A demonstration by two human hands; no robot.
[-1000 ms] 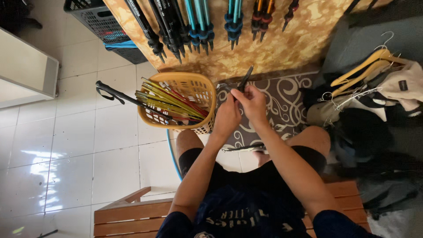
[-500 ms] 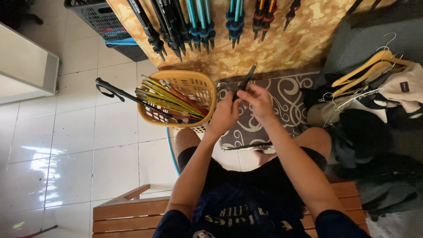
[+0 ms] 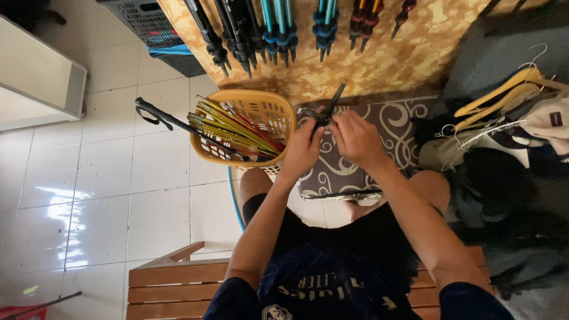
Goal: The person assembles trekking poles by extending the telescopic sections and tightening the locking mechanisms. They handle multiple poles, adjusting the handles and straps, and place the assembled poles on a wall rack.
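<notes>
My left hand (image 3: 302, 151) and my right hand (image 3: 354, 137) meet in front of me, both closed on a thin black pole piece (image 3: 330, 106) that sticks up and away from my fingers. Just left of my hands stands a yellow plastic basket (image 3: 269, 112) filled with several yellow, green and red rods (image 3: 237, 130). A black pole with a handle and strap (image 3: 160, 115) leans out of the basket to the left. I sit on a wooden bench (image 3: 172, 284).
A row of black, teal and orange trekking poles (image 3: 278, 29) lies on a gold patterned cloth (image 3: 403, 59) ahead. A grey swirl-patterned mat (image 3: 409, 127) lies under my hands. Wooden hangers and clothes (image 3: 510, 101) pile up at the right; a dark crate (image 3: 148, 26) sits at upper left.
My hands have stayed together on the black pole piece, shifting slightly; the piece keeps pointing up and away. Nothing else has moved.
</notes>
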